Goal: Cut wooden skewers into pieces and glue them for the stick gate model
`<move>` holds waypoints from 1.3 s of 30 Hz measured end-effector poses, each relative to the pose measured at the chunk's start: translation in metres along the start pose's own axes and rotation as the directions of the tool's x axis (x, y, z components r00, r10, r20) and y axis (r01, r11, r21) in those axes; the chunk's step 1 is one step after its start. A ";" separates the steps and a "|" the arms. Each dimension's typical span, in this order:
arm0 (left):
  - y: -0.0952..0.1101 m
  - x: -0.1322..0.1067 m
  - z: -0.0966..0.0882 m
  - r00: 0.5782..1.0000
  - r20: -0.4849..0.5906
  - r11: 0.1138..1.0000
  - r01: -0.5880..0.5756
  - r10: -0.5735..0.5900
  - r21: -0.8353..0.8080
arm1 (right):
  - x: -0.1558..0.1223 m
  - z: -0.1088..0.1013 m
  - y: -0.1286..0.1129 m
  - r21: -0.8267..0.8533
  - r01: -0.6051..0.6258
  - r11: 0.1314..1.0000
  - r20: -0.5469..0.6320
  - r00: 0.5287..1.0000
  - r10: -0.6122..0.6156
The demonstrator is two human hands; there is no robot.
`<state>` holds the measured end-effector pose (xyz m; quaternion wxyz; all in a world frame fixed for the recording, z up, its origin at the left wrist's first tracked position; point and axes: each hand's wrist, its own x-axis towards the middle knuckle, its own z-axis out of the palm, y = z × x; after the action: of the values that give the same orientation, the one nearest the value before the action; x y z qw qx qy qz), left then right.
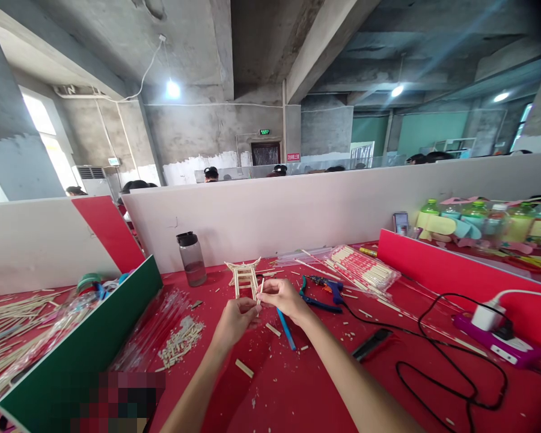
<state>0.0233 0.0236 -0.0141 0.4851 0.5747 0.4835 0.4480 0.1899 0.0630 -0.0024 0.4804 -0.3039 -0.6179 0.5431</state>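
Note:
My right hand (283,299) pinches a short pale wooden stick (261,286), held nearly upright between thumb and fingertips. Close beside it, my left hand (237,320) has its thumb and fingers pressed together; whatever lies between them is too small to make out. Just behind both hands stands a small frame of wooden sticks (243,275) with a flared, pointed top, its lower part hidden by the fingers. A blue strip (287,329) lies below my right hand. Short stick pieces, one being a loose stub (244,368), are scattered on the red tabletop (270,400).
Teal-handled pliers (320,304) and a blue glue gun (336,291) lie to the right. Farther right are a black utility knife (372,344), a looping black cable (460,391) and a purple power strip (496,341). A water bottle (192,261) and cut stick bits (183,341) are left.

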 end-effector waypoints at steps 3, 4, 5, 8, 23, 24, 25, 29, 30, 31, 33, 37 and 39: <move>0.003 -0.001 0.000 0.999 -0.003 0.999 0.036 -0.036 -0.003 | 0.000 0.000 0.000 0.007 -0.010 1.000 -0.003 1.000 0.010; 0.004 -0.002 0.000 0.999 -0.005 0.999 0.046 -0.046 0.000 | 0.000 0.000 0.000 0.011 -0.015 1.000 -0.003 1.000 0.015; 0.005 -0.003 0.001 0.998 -0.007 0.998 0.055 -0.055 0.003 | 0.000 0.000 0.000 0.015 -0.021 1.000 -0.004 1.000 0.021; 0.008 -0.004 0.002 0.998 -0.010 0.998 0.068 -0.068 0.002 | -0.001 0.001 -0.001 0.030 -0.044 0.999 -0.005 0.999 0.045; -0.002 0.001 0.001 0.997 0.003 0.996 0.079 -0.079 -0.034 | 0.001 0.001 0.002 0.018 -0.062 0.998 0.017 0.998 0.061; -0.002 0.002 0.000 0.997 0.007 0.996 0.080 -0.079 -0.033 | 0.001 0.000 0.003 0.012 -0.058 0.998 0.021 0.998 0.058; -0.003 0.002 0.000 0.997 0.009 0.996 0.082 -0.082 -0.031 | 0.001 0.000 0.003 0.004 -0.052 0.999 0.024 0.998 0.052; -0.005 0.003 -0.002 0.996 0.008 0.995 0.093 -0.093 -0.027 | 0.001 0.001 0.004 -0.043 -0.030 0.999 0.023 0.999 0.031; -0.006 0.003 -0.002 0.996 0.009 0.995 0.094 -0.094 -0.028 | 0.002 0.001 0.003 -0.050 -0.030 0.998 0.021 0.999 0.031; -0.007 0.003 -0.002 0.996 0.008 0.995 0.093 -0.093 -0.027 | 0.002 0.001 0.003 -0.055 -0.031 0.998 0.020 0.999 0.032; -0.008 0.004 -0.003 0.996 0.010 0.996 0.087 -0.086 -0.022 | 0.002 0.002 0.003 -0.067 -0.026 0.997 0.017 0.999 0.027; -0.009 0.004 -0.004 0.997 0.014 0.997 0.082 -0.082 -0.010 | 0.003 0.002 0.002 -0.108 -0.008 0.994 0.009 1.000 0.009; -0.007 0.003 -0.004 0.996 0.008 0.995 0.094 -0.093 -0.015 | 0.002 0.002 0.002 -0.116 -0.006 0.993 0.006 1.000 0.007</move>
<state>0.0193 0.0277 -0.0206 0.5118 0.5491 0.5046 0.4265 0.1867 0.0648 -0.0035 0.4582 -0.3315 -0.6491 0.5087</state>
